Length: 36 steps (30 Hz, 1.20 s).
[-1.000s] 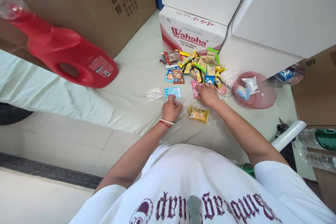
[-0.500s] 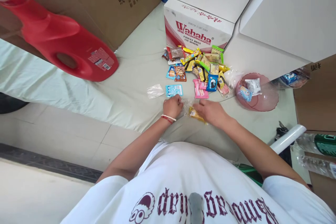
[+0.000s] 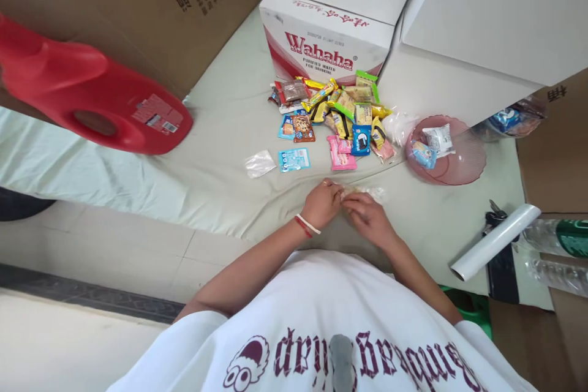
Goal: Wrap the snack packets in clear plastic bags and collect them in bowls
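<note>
My left hand and my right hand meet close to my body, fingertips pinched together on a clear plastic bag. A yellowish tint shows at the bag's near end, but the hands cover most of it, and the yellow snack packet is not plainly visible. Beyond the hands lie pink packets and a blue packet. To their left is a light blue packet beside a small clear plastic bag. Several yellow, green and brown wrapped snacks form a pile behind.
A white Wahaha carton stands behind the pile. On the right, a pink transparent bowl holds two wrapped packets. A large red bottle stands left, near a brown cardboard box. A white roll and plastic bottles lie right.
My right hand left the pink packets and came back to the yellow packet and clear bag. Both hands have since closed together on the bag, nearer my body. The yellow packet has become mostly hidden.
</note>
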Motion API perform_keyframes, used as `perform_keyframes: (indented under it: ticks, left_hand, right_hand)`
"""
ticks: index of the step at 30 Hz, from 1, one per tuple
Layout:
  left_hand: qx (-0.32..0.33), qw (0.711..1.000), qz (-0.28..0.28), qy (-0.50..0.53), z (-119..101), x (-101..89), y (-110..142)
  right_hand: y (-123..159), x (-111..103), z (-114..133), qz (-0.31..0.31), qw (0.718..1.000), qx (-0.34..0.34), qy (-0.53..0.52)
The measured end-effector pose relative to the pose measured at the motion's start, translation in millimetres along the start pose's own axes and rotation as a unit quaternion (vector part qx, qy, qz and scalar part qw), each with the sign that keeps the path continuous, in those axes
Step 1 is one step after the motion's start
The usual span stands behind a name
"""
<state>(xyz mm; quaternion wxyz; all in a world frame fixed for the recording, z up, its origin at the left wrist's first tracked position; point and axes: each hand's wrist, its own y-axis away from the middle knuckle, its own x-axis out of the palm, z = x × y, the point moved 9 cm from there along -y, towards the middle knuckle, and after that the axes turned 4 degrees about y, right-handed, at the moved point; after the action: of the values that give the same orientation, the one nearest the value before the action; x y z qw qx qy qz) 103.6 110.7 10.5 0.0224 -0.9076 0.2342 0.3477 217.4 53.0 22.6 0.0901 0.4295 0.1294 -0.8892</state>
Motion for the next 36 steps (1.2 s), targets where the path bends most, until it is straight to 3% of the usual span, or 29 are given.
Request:
perform_keyframes:
  ticks: [2, 4, 6, 8, 12, 16, 19, 22, 26, 29, 33, 36]
  left_hand:
    - [0.004, 0.994, -0.013, -0.109, -8.2, 9.2, -0.9]
    - [0.004, 0.985, -0.028, -0.169, -10.8, 11.7, -0.3]
    - [-0.014, 0.982, -0.056, -0.182, -6.9, 7.1, 0.5]
    - [-0.047, 0.98, -0.087, -0.171, 2.2, 0.6, 0.3]
    - [-0.104, 0.983, -0.07, -0.136, 21.9, 2.2, -5.1]
    - [-0.1, 0.991, -0.086, -0.005, 25.4, -4.3, -3.9]
    - [-0.002, 0.981, -0.121, 0.153, 9.5, -14.6, 6.4]
    - [0.093, 0.949, -0.069, 0.293, -11.3, -6.5, 18.9]
    - [0.131, 0.916, 0.01, 0.38, -30.9, 13.4, 28.9]
    - [0.124, 0.906, -0.013, 0.405, -26.1, 5.8, 32.8]
    - [0.05, 0.934, -0.104, 0.338, 20.6, -23.0, 45.3]
    - [-0.037, 0.949, -0.172, 0.263, 68.7, -40.0, 67.3]
  right_hand:
    - [14.0, -27.3, -33.7, -0.112, 0.987, 0.11, 0.044]
    - [30.2, -45.5, -60.9, -0.168, 0.958, 0.201, 0.12]
    - [36.1, -48.0, -73.1, -0.149, 0.952, 0.223, 0.146]
    - [36.4, -46.0, -74.3, -0.124, 0.961, 0.225, 0.105]
    - [22.6, -36.0, -50.4, -0.091, 0.971, 0.22, -0.021]
    - [-7.9, -20.8, -5.3, -0.075, 0.99, 0.109, -0.052]
    - [-18.6, -9.1, 6.5, -0.053, 0.992, 0.077, -0.089]
    - [-13.2, 2.2, -1.5, -0.024, 0.977, 0.111, -0.179]
    - [12.5, 4.4, -32.3, -0.052, 0.929, 0.213, -0.298]
    - [30.5, -34.1, -65.5, -0.127, 0.907, 0.239, -0.322]
    - [44.3, -153.3, -142.1, -0.279, 0.894, 0.261, -0.236]
    - [37.4, -240.0, -206.5, -0.306, 0.896, 0.312, -0.082]
